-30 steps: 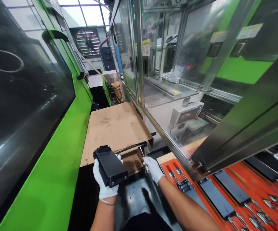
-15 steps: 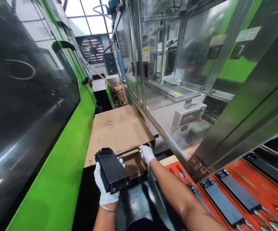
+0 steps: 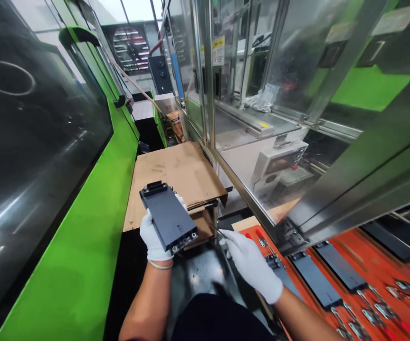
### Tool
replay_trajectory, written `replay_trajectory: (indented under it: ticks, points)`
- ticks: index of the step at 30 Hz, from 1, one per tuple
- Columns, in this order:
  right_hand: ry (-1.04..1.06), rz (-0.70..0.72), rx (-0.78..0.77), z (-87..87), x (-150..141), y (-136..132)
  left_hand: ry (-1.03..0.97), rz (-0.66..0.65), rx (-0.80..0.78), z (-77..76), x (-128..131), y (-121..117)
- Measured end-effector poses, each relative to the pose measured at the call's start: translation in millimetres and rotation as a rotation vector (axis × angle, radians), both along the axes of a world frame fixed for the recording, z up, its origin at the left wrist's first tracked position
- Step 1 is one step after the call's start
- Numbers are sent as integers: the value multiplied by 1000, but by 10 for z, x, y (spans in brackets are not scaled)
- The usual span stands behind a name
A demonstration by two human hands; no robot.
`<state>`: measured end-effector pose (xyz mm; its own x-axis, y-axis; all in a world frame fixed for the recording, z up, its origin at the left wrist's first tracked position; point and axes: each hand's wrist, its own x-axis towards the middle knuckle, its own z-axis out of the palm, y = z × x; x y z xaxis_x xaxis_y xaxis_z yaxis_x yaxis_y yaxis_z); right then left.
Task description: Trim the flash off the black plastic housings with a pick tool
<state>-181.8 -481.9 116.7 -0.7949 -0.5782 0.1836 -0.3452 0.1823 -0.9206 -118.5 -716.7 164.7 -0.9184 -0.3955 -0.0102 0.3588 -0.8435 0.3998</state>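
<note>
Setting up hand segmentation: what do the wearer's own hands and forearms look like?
Left hand and right hand wear white gloves with no readable markings. A pale band circles the left wrist; can't tell if it's the glove hem or separate. Both forearms are bare over most of what shows. No cables seen on either.

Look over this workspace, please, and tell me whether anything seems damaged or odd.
Two untidy spots: the cardboard sheet has dark smudges and a bent-down front right corner, unlike a clean flat sheet, and what looks like crumpled plastic lies behind the clear panel. The dark part in the left hand shows no obvious damage.
</note>
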Motion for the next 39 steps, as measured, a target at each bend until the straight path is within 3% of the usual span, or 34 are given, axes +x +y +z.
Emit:
replay_trajectory:
  ticks: [4, 9, 20, 28, 35, 39]
  points:
    - [436, 32, 119, 259, 186, 231, 45, 27, -38, 239, -132, 110]
    - [679, -59, 180, 301, 234, 208, 62, 36, -120, 336, -196, 159]
    - [639, -89, 233, 312, 329, 110, 91, 200, -232, 460, -122, 281]
    - [332, 22, 8, 485, 412, 57, 54, 261, -265, 497, -141, 320]
    - [575, -124, 89, 333, 407, 143, 53, 246, -256, 533, -117, 409]
    - [494, -105, 84, 346, 443, 117, 56, 224, -219, 545, -112, 433]
